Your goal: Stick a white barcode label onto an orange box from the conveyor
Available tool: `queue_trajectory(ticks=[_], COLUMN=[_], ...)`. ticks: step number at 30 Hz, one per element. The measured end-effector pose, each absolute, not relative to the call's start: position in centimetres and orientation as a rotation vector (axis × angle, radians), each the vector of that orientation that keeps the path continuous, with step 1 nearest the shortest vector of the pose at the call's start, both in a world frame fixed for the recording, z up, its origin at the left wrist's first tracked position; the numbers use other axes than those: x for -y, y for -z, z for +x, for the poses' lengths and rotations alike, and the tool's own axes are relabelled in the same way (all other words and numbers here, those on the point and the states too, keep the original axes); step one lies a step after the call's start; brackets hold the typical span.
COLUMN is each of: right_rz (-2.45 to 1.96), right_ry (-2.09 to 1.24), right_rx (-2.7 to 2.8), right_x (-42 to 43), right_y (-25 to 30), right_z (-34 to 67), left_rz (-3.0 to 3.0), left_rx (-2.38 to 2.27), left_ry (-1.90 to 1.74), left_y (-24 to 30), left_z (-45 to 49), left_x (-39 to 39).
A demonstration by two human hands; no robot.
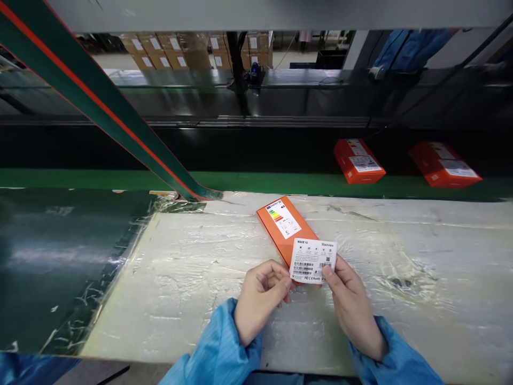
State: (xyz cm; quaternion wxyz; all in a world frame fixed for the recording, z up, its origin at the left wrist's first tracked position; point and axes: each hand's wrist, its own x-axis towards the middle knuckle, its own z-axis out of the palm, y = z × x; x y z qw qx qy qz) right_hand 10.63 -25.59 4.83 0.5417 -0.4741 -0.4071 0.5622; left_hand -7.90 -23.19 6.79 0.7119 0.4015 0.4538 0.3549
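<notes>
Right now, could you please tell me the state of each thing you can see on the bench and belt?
Label: white, held by both hands over the near end of the box.
Box: orange, flat on the mat, energy sticker up.
Left hand: pinching the label's left edge.
Right hand: pinching its right edge.
Belt boxes: two, orange, lying labelled side up.

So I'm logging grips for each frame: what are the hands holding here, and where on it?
Both hands pinch a white label over the orange box: left hand at its lower left corner, right hand at its lower right edge.
</notes>
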Motion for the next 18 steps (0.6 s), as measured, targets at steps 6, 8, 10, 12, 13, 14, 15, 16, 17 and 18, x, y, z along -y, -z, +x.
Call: queue_trajectory(ticks=[6, 8, 10, 12, 13, 14, 15, 16, 17, 18], right_rz=[-1.132, -1.139, -1.128, -1.092, -1.064, -1.029, -0.992, -0.952, -0.917, -0.887], right_ry=[-1.403, -1.415, -1.436, -1.502, -1.557, -1.623, -1.695, -1.776, -1.858, -1.931], right_rx=[0.929, 0.924, 0.922, 0.921, 0.924, 0.928, 0.929, 0.925, 0.921, 0.925], right_x=[26.0, 26.0, 26.0, 26.1, 26.1, 26.1, 26.1, 26.1, 26.1, 26.0], right_y=[-4.7, -4.8, -5.0, -5.3, -5.5, -5.8, -6.0, -6.3, -6.6, -6.9], right_z=[10.7, 10.7, 10.6, 10.7, 10.7, 10.8, 10.8, 10.9, 11.0, 11.0], left_rz=[0.853, 0.829, 0.796, 0.745, 0.718, 0.692, 0.668, 0.647, 0.628, 0.607], left_rx=[-0.918, -0.873, -0.835, -0.788, -0.757, -0.719, -0.680, -0.647, -0.627, -0.620], left_ry=[-0.797, -0.794, -0.793, -0.778, -0.747, -0.702, -0.649, -0.595, -0.548, -0.520], left_y=[-6.2, -6.0, -5.8, -5.8, -5.8, -5.7, -5.6, -5.4, -5.1, -4.7], left_z=[-7.9, -8.0, -8.1, -8.1, -8.0, -7.8, -7.5, -7.0, -6.5, -5.9], left_x=[23.4, 23.6, 23.6, 23.6, 23.6, 23.8, 24.0, 24.4, 24.9, 25.4])
